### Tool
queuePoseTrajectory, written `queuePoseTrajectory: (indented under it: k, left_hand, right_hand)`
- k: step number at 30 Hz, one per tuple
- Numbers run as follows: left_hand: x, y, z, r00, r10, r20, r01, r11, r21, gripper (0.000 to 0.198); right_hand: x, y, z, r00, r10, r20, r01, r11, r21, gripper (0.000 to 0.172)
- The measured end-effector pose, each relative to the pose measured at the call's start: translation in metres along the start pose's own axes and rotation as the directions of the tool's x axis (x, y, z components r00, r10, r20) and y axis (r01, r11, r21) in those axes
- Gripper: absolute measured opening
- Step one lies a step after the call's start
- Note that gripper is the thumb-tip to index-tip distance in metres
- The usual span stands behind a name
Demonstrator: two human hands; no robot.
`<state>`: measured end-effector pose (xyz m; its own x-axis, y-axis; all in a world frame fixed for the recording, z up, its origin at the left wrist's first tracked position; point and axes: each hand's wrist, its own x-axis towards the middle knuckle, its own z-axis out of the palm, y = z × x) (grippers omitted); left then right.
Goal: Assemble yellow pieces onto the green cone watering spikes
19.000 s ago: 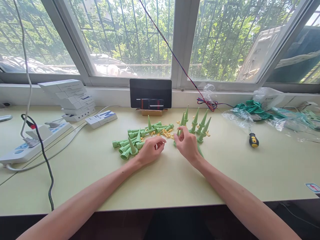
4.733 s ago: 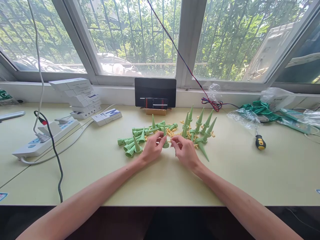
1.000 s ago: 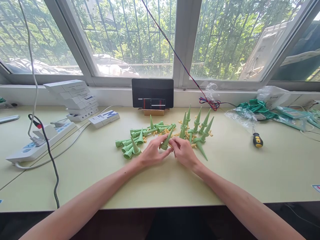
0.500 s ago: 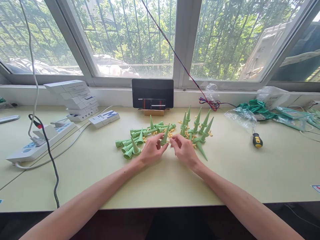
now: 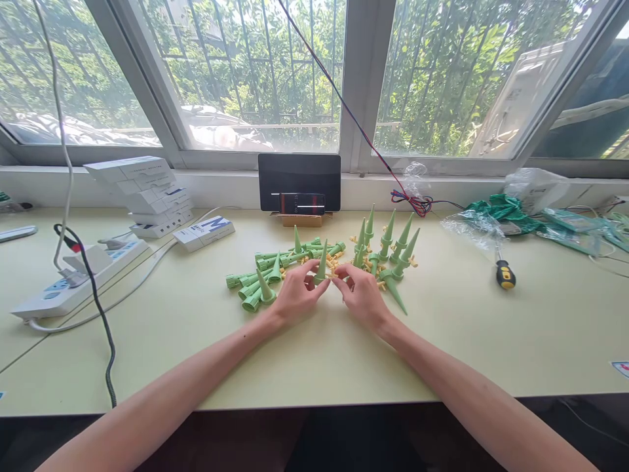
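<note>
My left hand (image 5: 298, 290) grips the base of a green cone (image 5: 321, 263), which points upward. Close on its right, my right hand (image 5: 361, 292) pinches a small yellow piece (image 5: 333, 276) against the side of the cone's base. Green tubes (image 5: 252, 301) lie in a pile to the left, with a few loose cones (image 5: 266, 288) standing among them. On the right stand several green cones (image 5: 388, 237) with yellow pieces fitted, and one cone (image 5: 395, 293) lies tipped over. More small yellow pieces lie behind my hands.
A tablet (image 5: 299, 177) and a phone lean at the back by the window. White boxes (image 5: 161, 210) and a power strip (image 5: 78, 278) with cables are at the left. A screwdriver (image 5: 505, 275) and plastic bags (image 5: 508, 213) are at the right.
The cone in my left hand has turned more upright. My right fingers have come nearer to it, bringing the yellow piece to its base.
</note>
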<state>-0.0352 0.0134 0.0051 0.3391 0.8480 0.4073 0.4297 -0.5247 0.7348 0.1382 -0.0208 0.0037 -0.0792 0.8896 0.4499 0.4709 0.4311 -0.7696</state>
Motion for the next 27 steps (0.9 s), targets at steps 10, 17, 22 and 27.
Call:
queuePoseTrajectory:
  k: [10, 17, 22, 27]
  left_hand:
    - [-0.0001, 0.0, 0.0, 0.999, -0.002, 0.04, 0.001, 1.0, 0.02, 0.037]
    - [0.0008, -0.0054, 0.0012, 0.999, 0.024, 0.038, -0.026, 0.999, 0.032, 0.039]
    - [0.0005, -0.0057, 0.0007, 0.998, 0.027, 0.049, -0.027, 1.0, 0.012, 0.039]
    - [0.0, -0.0055, 0.0008, 0.997, 0.043, 0.058, -0.041, 0.999, -0.025, 0.038]
  right_hand:
    - [-0.0013, 0.0045, 0.0009, 0.999, -0.051, 0.006, 0.052, 0.998, -0.045, 0.013]
    - [-0.0016, 0.0045, 0.0009, 0.999, -0.029, 0.017, 0.029, 0.999, -0.03, 0.012]
    - [-0.0017, 0.0066, 0.0012, 1.0, -0.014, 0.027, 0.015, 0.999, -0.046, 0.011]
    - [-0.0024, 0.0054, 0.0008, 0.999, -0.018, 0.035, 0.019, 0.999, -0.045, 0.015]
